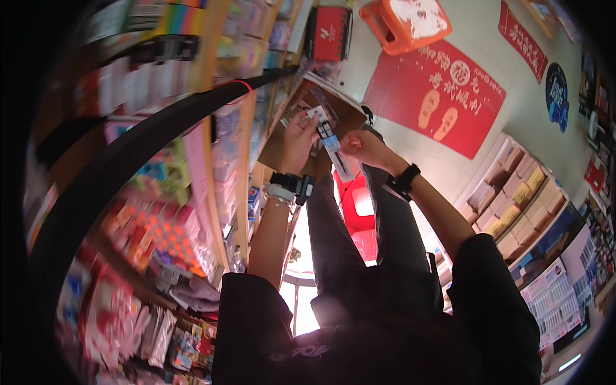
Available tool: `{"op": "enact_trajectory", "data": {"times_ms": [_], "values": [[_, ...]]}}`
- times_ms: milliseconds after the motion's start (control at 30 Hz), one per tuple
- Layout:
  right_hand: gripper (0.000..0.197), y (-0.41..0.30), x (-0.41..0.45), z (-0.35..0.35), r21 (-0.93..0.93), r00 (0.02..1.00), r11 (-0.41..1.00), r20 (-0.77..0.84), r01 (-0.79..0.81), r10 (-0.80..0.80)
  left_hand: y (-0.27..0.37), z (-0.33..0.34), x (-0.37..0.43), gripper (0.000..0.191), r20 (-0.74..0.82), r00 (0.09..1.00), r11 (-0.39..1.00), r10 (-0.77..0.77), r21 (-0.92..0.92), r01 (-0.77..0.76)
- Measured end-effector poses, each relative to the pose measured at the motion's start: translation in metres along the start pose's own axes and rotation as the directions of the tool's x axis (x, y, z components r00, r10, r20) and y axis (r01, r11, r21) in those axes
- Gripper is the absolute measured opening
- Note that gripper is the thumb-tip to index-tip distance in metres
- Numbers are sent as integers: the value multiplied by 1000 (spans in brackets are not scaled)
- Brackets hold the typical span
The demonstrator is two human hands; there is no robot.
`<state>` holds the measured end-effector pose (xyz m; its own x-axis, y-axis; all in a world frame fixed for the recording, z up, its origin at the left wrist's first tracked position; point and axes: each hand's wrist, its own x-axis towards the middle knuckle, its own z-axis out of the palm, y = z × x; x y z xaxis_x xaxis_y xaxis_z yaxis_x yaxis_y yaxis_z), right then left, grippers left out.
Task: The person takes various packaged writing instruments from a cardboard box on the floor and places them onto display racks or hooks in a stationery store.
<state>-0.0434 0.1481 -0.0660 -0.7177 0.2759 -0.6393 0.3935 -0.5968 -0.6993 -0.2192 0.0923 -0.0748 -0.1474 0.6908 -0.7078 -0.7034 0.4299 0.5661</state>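
Observation:
My left hand [299, 139] grips a long narrow package [331, 142] near its upper end, which has a white header. The package slants down to the right and has black, blue and pale parts; its contents are too small to tell. My right hand [362, 147] is at the package's right side, fingers curled; whether it grips the edge cannot be told. Beneath both hands an open cardboard box [276, 149] holds a few flat items, partly hidden by my hands and the package.
Shelves [250, 125] packed with wrapped goods run along the left. An orange plastic stool [406, 24] and a red floor mat [438, 96] lie beyond the box. A red spiral notebook [329, 33] is near the shelf. Small cardboard boxes [519, 197] fill a rack at right.

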Motion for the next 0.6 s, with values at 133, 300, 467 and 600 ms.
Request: {"op": "enact_trajectory", "data": {"times_ms": [133,300,467,600], "values": [[12,-70,-44,9,-201,953,955,-165,218,-253,37,49,-49,26,9,992,989,127,80,-127],[12,-92,-65,21,-444,894,832,-133,333,-428,55,85,-112,17,-16,927,891,375,283,-355],[11,-120,-98,44,-343,900,860,-80,379,-428,27,83,-161,18,-65,758,677,648,505,-535],[10,-133,-121,74,-332,945,885,118,327,-305,9,88,-218,18,-137,655,642,743,420,-641]]}}
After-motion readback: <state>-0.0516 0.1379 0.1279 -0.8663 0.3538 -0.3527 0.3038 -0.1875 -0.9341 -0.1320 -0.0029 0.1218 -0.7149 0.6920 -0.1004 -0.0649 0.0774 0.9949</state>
